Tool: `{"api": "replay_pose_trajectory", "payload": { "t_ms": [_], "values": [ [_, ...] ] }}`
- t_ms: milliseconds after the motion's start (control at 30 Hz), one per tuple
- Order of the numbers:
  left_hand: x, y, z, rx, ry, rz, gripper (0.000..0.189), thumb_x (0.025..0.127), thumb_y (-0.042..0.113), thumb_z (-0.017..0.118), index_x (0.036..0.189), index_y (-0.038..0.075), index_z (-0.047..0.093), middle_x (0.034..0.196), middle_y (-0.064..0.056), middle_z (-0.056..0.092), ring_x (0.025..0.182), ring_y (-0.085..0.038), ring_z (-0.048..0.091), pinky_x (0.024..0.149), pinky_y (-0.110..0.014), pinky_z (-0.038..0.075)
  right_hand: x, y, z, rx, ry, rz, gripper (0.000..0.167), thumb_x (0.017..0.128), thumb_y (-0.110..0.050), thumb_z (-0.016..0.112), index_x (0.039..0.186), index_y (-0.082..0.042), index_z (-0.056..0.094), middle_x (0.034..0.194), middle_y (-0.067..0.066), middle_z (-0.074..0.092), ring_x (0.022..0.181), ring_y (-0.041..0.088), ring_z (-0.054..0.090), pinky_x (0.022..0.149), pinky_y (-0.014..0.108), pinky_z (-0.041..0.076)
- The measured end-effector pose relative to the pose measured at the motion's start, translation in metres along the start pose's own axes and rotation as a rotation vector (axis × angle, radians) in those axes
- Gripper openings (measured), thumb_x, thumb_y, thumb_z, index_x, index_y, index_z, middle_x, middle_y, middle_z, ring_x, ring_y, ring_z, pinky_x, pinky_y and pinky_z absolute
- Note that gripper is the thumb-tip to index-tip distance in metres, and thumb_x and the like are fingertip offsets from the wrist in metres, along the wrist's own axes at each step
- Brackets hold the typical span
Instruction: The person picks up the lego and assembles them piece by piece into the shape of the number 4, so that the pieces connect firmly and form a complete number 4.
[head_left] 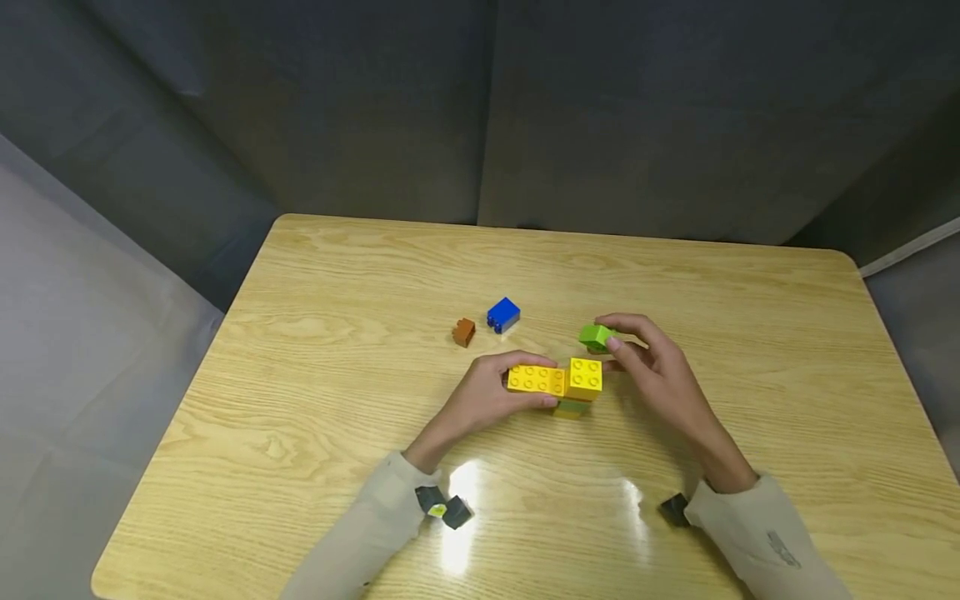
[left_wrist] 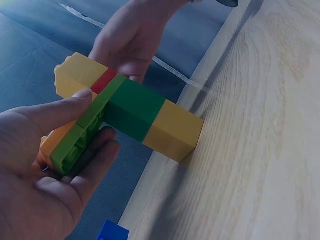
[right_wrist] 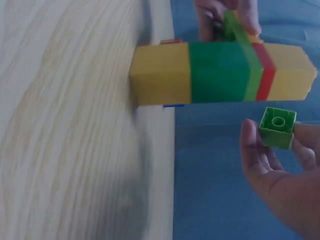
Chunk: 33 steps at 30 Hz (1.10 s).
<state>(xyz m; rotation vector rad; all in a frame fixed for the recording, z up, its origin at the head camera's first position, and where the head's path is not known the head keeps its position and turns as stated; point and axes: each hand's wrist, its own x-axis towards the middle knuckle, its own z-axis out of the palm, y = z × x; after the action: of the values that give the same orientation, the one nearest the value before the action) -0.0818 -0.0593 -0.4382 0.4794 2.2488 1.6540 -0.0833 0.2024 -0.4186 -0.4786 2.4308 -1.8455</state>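
A tower of toy building bricks (right_wrist: 220,72) stands on the table: yellow at the base, then dark green, a thin light green layer, red, and a yellow brick with studs on top. Its side arm, yellow over light green (left_wrist: 75,150), sticks out to the left. My left hand (head_left: 491,392) grips this arm between thumb and fingers. Just right of the tower's top, my right hand (head_left: 660,375) pinches a light green brick (head_left: 596,337), apart from the tower. The right wrist view shows that brick's hollow underside.
Behind the tower lie a blue brick (head_left: 503,315) on its side and a small brown brick (head_left: 464,332). They rest on the wood-grain table (head_left: 337,275). Dark curtains (head_left: 637,117) hang beyond its far edge.
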Motion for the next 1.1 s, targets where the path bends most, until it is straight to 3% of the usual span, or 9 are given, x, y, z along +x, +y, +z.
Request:
{"api": "replay_pose_trajectory", "payload": {
  "t_ms": [167, 300, 467, 667, 800, 1100],
  "values": [
    [0.000, 0.000, 0.000, -0.003, 0.004, 0.000, 0.041, 0.086, 0.024, 0.088, 0.125, 0.018, 0.076, 0.129, 0.000, 0.071, 0.096, -0.012, 0.062, 0.077, -0.026, 0.052, -0.009, -0.011, 0.004, 0.004, 0.057, -0.036, 0.043, 0.108, -0.003, 0.054, 0.151, -0.005, 0.053, 0.144, 0.014, 0.057, 0.106, 0.013, 0.068, 0.089, 0.026, 0.058],
    [0.000, 0.000, 0.001, -0.012, 0.000, -0.002, 0.041, 0.087, 0.024, 0.088, 0.125, 0.018, 0.076, 0.129, 0.001, 0.070, 0.094, -0.011, 0.062, 0.076, -0.026, 0.052, -0.017, -0.018, 0.008, -0.008, 0.076, -0.097, 0.038, 0.103, 0.005, 0.059, 0.141, 0.004, 0.058, 0.140, 0.009, 0.060, 0.113, 0.013, 0.064, 0.094, 0.021, 0.054],
    [-0.001, 0.000, 0.001, -0.009, -0.003, 0.004, 0.040, 0.087, 0.025, 0.087, 0.125, 0.018, 0.076, 0.127, 0.002, 0.071, 0.092, -0.012, 0.062, 0.075, -0.026, 0.053, -0.024, -0.022, 0.011, 0.006, 0.061, -0.181, 0.042, 0.095, 0.017, 0.063, 0.136, 0.010, 0.056, 0.136, 0.006, 0.060, 0.120, 0.013, 0.062, 0.097, 0.021, 0.053],
    [0.000, 0.001, 0.001, -0.018, -0.005, 0.005, 0.040, 0.087, 0.023, 0.087, 0.126, 0.017, 0.076, 0.126, 0.001, 0.071, 0.090, -0.012, 0.062, 0.074, -0.026, 0.053, -0.025, -0.025, 0.013, -0.011, 0.029, -0.269, 0.048, 0.086, 0.026, 0.068, 0.131, 0.008, 0.061, 0.128, 0.014, 0.062, 0.117, 0.014, 0.064, 0.098, 0.024, 0.053],
    [0.000, 0.002, 0.001, -0.012, -0.005, 0.006, 0.040, 0.088, 0.024, 0.087, 0.126, 0.018, 0.075, 0.125, 0.002, 0.071, 0.090, -0.012, 0.062, 0.074, -0.026, 0.053, -0.025, -0.028, 0.014, -0.065, 0.022, -0.305, 0.052, 0.082, 0.027, 0.071, 0.129, 0.006, 0.065, 0.126, 0.017, 0.062, 0.118, 0.014, 0.062, 0.100, 0.024, 0.052],
    [0.000, 0.001, 0.000, -0.034, -0.016, 0.019, 0.040, 0.088, 0.021, 0.086, 0.127, 0.015, 0.075, 0.121, 0.000, 0.072, 0.086, -0.012, 0.063, 0.071, -0.025, 0.054, -0.023, -0.030, 0.013, -0.254, 0.029, -0.350, 0.053, 0.078, 0.023, 0.079, 0.125, -0.001, 0.072, 0.126, 0.009, 0.067, 0.120, 0.012, 0.061, 0.100, 0.022, 0.051]
  ]
}}
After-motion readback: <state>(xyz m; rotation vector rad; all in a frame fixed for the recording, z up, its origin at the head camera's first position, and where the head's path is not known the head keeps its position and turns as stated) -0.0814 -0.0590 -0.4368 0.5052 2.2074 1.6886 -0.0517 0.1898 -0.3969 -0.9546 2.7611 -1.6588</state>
